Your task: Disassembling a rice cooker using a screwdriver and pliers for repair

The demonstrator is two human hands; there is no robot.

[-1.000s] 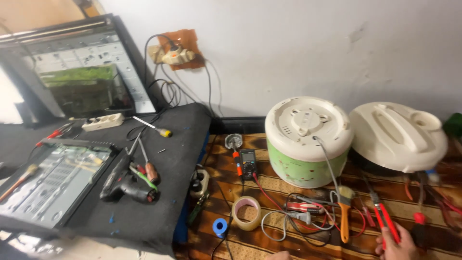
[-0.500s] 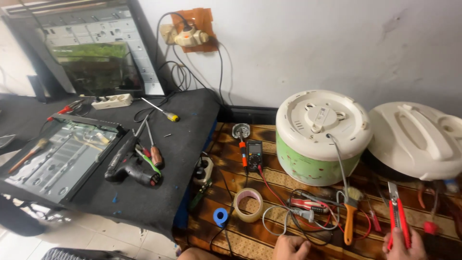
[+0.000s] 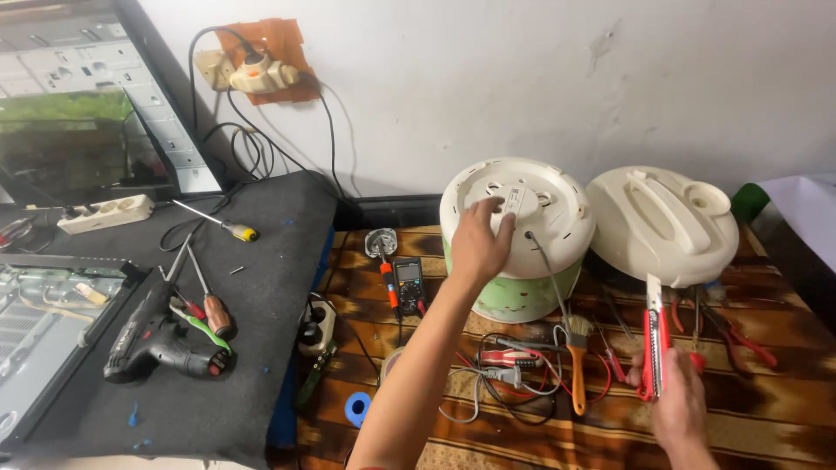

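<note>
Lying at far left on a dark felt-covered surface [image 3: 261, 348] are a white power strip [image 3: 104, 211], a yellow-handled screwdriver [image 3: 215, 221], a black cordless drill [image 3: 152, 344] and two more screwdrivers [image 3: 207, 309], with an opened flat screen panel [image 3: 39, 331] beside them and a wall socket [image 3: 252, 74] with plugged cords above. Further right, on a brown patterned cloth [image 3: 784, 409], a black multimeter [image 3: 407, 285] sits next to an orange-handled soldering iron [image 3: 386, 280], and a blue tape roll [image 3: 358, 407] lies near the lower edge. The person's left hand [image 3: 481, 242] reaches up the middle of the frame, its grip spread loosely, fingertips [image 3: 492, 206] resting on the pale round base of an overturned rice cooker [image 3: 522, 252] with a green body that stands on the cloth close to the wall. In front of the cooker lie tangled wires, a red tool [image 3: 509, 358] and a paintbrush [image 3: 576, 365] with an orange handle. To the right, the cooker's cream lid [image 3: 662, 226] rests just beside the body. The right hand [image 3: 679, 405], low at the frame's edge, has its grip pressed around a red utility knife [image 3: 653, 348], blade end pointing up toward the lid. Red-handled pliers [image 3: 740, 335] lie at far right.
</note>
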